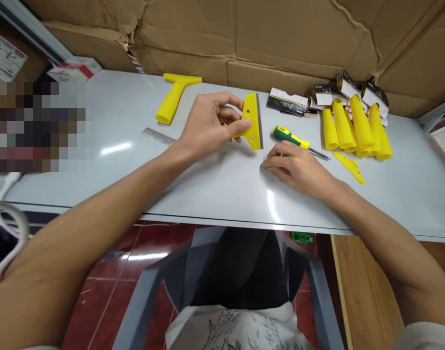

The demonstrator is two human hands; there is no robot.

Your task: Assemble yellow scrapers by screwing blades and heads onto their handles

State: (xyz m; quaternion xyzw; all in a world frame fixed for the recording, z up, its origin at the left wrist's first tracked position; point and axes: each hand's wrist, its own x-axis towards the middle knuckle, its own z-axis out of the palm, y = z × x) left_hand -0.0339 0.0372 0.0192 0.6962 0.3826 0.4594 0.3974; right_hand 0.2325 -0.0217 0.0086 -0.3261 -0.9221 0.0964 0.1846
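Observation:
My left hand (213, 119) grips a yellow scraper (250, 119) above the table, its head turned right with a metal blade along the edge. Two holes show in the head, the lower one with a screw in it. My right hand (297, 165) rests at the tabletop, fingertips drawn together; anything in them is too small or hidden to name. Just behind it lies a green and yellow screwdriver (290, 137), tip pointing right. A loose yellow clamp plate (349, 167) lies right of that hand. A metal blade strip (159, 136) is partly hidden behind my left wrist.
At the back left lies a yellow T-shaped scraper handle (173, 99). Several yellow handles (361, 129) lean on black and white boxes (375, 99) at the right, near another flat box (288, 101). Cardboard (273, 39) backs the white table (215, 194).

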